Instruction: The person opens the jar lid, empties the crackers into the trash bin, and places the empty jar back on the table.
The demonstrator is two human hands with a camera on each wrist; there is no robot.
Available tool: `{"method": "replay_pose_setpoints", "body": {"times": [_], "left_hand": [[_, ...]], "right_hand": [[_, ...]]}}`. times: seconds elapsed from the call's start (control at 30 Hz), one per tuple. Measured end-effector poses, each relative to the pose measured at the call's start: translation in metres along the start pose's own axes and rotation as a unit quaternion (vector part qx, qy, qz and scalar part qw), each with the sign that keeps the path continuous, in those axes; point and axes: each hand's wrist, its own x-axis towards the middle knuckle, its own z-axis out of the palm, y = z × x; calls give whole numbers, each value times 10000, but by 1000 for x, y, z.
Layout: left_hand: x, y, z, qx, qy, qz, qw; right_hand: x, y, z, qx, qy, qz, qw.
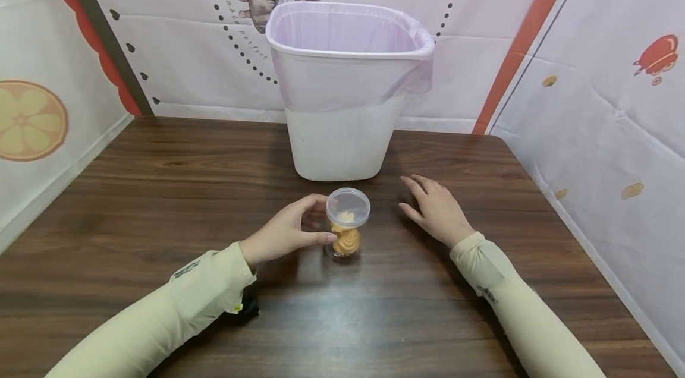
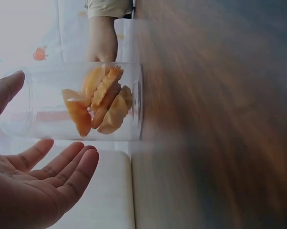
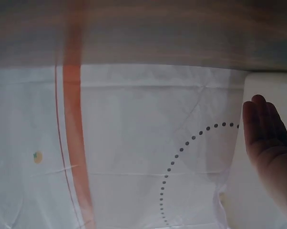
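A clear, lidded plastic jar (image 1: 348,204) stands upright on the brown wooden table, with several golden, ridged cookies (image 1: 348,241) in its lower part. My left hand (image 1: 286,232) is at the jar's left side, thumb in front and fingers behind. In the left wrist view, the relaxed fingers (image 2: 74,174) and the thumb are spread around the jar (image 2: 50,102) without closing on it. To the right of the jar, my right hand (image 1: 441,214) is low over the table, palm down with relaxed fingers, holding nothing.
Behind the jar stands a white trash bin (image 1: 342,146) lined with a pale purple bag (image 1: 353,84). Printed white cloth (image 1: 605,81) hangs around the back and sides of the wooden table (image 1: 160,188). A small black object (image 1: 247,309) shows under the left sleeve.
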Motion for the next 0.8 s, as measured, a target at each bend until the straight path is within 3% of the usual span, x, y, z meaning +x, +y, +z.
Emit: {"method": "replay_pose_setpoints", "body": {"times": [0.43, 0.8], "left_hand": [[10, 3, 5, 183, -76, -3, 9998], [10, -1, 6, 316, -51, 23, 9995]], "right_hand": [[4, -8, -5, 110, 375, -139, 9991], [5, -11, -7, 262, 184, -30, 9995]]}}
